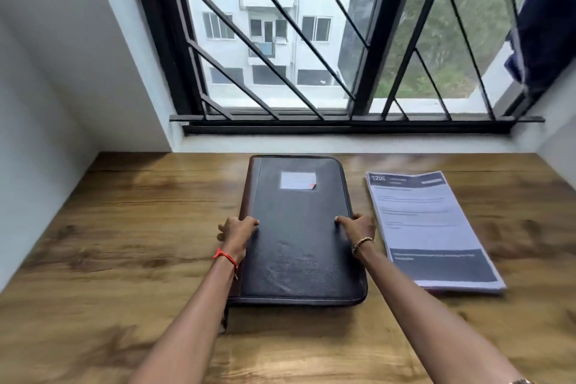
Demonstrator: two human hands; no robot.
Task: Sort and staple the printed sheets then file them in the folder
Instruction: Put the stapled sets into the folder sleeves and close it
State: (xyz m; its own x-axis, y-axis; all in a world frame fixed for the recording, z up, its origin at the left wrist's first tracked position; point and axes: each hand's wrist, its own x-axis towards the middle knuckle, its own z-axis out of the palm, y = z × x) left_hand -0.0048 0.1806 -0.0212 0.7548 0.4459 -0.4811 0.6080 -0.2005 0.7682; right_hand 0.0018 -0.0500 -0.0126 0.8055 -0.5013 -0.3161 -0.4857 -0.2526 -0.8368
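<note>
Head view: a closed folder (299, 227) lies flat in the middle of the wooden table (124, 227), spine to the left. The left hand (237, 232) and right hand (358, 227) each clamp a long edge, thumbs on the cover and fingers curled round the side, probably to square it up or shift it before opening. Its cover is dark, grained and leather-like, with a pale label pocket. Just to its right, not touching, the printed sheets (430, 227) lie in a thin, slightly fanned stack, ready for sorting.

Closed dark folder (299, 227) lies left of stacked printed sheets (430, 227).
</note>
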